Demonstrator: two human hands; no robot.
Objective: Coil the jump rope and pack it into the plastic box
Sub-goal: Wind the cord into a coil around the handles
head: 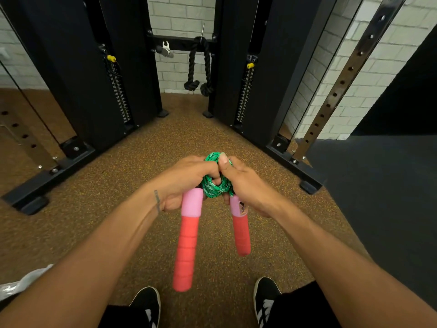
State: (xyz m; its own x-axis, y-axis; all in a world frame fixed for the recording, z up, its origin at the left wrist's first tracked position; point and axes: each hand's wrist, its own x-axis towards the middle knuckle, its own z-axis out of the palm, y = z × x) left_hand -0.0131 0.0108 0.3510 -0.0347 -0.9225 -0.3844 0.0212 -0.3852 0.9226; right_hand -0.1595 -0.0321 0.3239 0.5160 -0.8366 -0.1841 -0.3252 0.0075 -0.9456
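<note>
The jump rope is a green braided cord [216, 185] wound into a tight bundle, with two pink-and-red foam handles. Both hands hold it in front of me above the floor. My left hand [184, 181] grips the left side of the bundle, and the left handle [188, 237] hangs down from it. My right hand [246, 185] grips the right side with its thumb pressed on top of the coil; the right handle [240, 228] hangs below it. A clear plastic edge at the lower left [26, 280] may be the box; I cannot tell.
A black cable machine stands ahead with weight stacks left [119, 95] and right [244, 95], its base rails [47, 176] reaching toward me. A black rope attachment [198, 65] hangs at the white brick wall. Brown speckled floor [118, 185] underfoot; dark mat [378, 197] at right. My shoes [147, 304] below.
</note>
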